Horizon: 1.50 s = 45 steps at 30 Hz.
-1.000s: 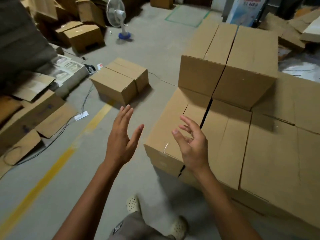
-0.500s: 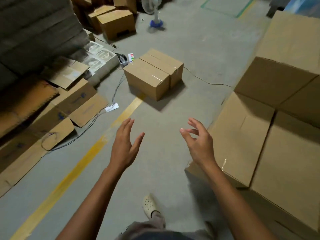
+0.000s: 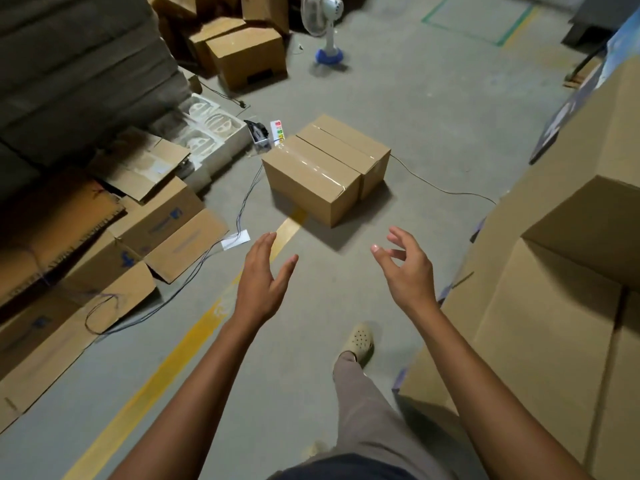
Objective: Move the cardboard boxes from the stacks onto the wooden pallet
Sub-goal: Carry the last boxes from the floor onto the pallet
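On the floor [image 3: 433,109] ahead, two boxes [image 3: 325,168] side by side, stack of boxes [image 3: 554,323] close on the right, flattened cartons [image 3: 173,233] along the left, fan [image 3: 327,36] far behind the pair, more boxes [image 3: 247,55] left of the fan

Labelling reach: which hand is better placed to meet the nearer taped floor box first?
Left, narrowly. The left hand, fingers straight and palm inward, lines up with the left face of the nearer box; the right hand, fingers loosely curled, hangs off to its right. Both are empty; lifting likely needs both.
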Each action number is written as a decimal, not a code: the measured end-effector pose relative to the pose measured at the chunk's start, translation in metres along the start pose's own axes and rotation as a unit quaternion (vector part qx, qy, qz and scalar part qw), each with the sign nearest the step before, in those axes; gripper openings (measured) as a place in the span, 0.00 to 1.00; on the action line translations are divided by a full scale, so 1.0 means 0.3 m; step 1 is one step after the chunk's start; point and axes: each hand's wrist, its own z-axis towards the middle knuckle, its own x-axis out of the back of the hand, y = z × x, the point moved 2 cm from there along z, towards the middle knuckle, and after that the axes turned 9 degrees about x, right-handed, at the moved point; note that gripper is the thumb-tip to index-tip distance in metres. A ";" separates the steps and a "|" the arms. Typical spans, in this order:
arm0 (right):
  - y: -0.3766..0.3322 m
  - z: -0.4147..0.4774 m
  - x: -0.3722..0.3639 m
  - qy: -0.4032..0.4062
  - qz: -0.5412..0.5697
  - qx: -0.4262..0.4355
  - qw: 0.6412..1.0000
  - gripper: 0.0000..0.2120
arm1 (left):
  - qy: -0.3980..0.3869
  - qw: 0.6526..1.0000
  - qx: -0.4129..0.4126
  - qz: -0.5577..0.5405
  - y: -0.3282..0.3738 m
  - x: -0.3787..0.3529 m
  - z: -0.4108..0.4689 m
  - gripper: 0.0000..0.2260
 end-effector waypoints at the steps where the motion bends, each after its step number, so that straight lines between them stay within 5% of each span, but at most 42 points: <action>1: 0.007 0.074 -0.008 -0.001 0.001 0.002 1.000 0.25 | 0.002 1.000 0.001 -0.002 0.013 -0.010 0.069 0.30; 21: 0.113 1.452 0.074 -0.037 -0.056 -0.043 0.997 0.25 | -0.034 0.998 0.039 -0.040 0.491 -0.432 1.367 0.28; 26: 0.233 1.842 0.039 -0.051 -0.083 -0.071 0.993 0.25 | -0.054 0.983 0.125 -0.123 0.494 -0.612 1.725 0.29; 31: 0.378 2.219 -0.027 -0.072 -0.095 -0.138 0.983 0.24 | -0.048 0.917 0.285 -0.274 0.465 -0.793 2.053 0.24; 36: 0.514 2.484 -0.073 -0.112 -0.111 -0.188 0.969 0.25 | -0.038 0.777 0.467 -0.421 0.453 -0.967 2.241 0.26; 41: 0.747 2.760 -0.119 -0.159 -0.135 -0.219 0.953 0.24 | -0.034 0.689 0.546 -0.476 0.399 -1.243 2.395 0.30; 45: 1.006 2.963 -0.179 -0.195 -0.144 -0.244 0.939 0.24 | -0.005 0.652 0.581 -0.486 0.336 -1.501 2.503 0.31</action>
